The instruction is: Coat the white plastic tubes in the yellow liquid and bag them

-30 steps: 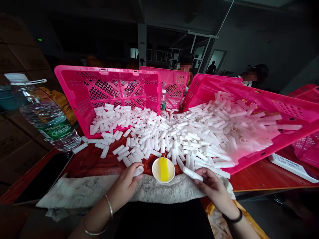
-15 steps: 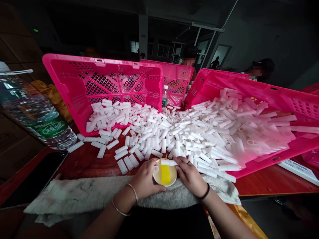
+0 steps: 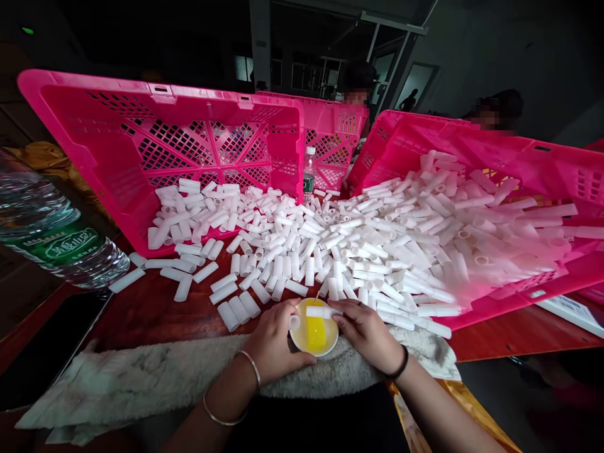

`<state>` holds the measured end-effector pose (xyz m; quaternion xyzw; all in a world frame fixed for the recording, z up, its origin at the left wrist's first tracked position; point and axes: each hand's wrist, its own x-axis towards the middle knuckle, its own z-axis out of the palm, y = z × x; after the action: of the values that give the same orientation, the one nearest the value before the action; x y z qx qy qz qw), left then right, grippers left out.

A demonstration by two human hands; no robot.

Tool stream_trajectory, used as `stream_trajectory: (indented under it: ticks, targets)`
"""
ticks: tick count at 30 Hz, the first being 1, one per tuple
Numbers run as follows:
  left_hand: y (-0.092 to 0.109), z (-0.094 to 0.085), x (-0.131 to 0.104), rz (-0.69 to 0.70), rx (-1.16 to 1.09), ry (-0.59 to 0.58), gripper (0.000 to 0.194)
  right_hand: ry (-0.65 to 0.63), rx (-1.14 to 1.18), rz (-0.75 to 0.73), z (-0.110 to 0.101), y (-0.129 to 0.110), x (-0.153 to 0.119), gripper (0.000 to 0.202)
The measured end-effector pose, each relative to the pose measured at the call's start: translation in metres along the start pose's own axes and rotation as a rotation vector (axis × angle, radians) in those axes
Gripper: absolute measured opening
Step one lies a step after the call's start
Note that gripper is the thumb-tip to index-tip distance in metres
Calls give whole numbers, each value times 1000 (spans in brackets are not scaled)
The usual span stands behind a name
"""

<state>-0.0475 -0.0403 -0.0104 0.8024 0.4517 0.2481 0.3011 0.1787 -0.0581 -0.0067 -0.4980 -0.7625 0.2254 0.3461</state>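
My left hand [image 3: 271,343] is curled at the left side of a small white bowl [image 3: 296,345], with a short white plastic tube [image 3: 294,323] in its fingers, end toward me. Its thumb lies along the near rim of the bowl; whether it grips the rim I cannot tell. Inside the bowl is a bright yellow strip [image 3: 316,335]. My right hand [image 3: 372,333] is closed on the right end of another white tube [image 3: 319,312], which lies level across the top of the yellow strip. Whether the two touch is unclear.
Beyond the bowl spreads a heap of white tubes [image 3: 302,251], spilling from two tipped pink crates [image 3: 117,145] [image 3: 500,157]. A large water bottle [image 3: 66,242] and dark flat panel [image 3: 56,340] are left. A grey towel [image 3: 155,371] lines the near edge. People sit behind.
The camera view has shifted, so the left crate and big bottle appear farther left. Both hands keep their tubes at the bowl, with only slight movement.
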Motion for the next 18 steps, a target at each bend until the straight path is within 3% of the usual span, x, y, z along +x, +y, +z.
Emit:
stream_trajectory:
  ticks: [5, 9, 11, 16, 18]
  targets:
    - [0, -1, 0, 3, 15, -19, 71, 88, -52, -155, 5, 2, 0, 17]
    - [1, -2, 1, -11, 19, -42, 71, -4, 100, 39, 0, -1, -3, 32]
    - [0, -2, 1, -2, 15, -41, 71, -24, 99, 79, -1, -2, -3, 29]
    - [-2, 1, 1, 27, 3, -21, 70, 78, -27, -184, 4, 0, 0, 19]
    - [-2, 1, 1, 24, -1, -13, 72, 74, 7, -182, 4, 0, 0, 18]
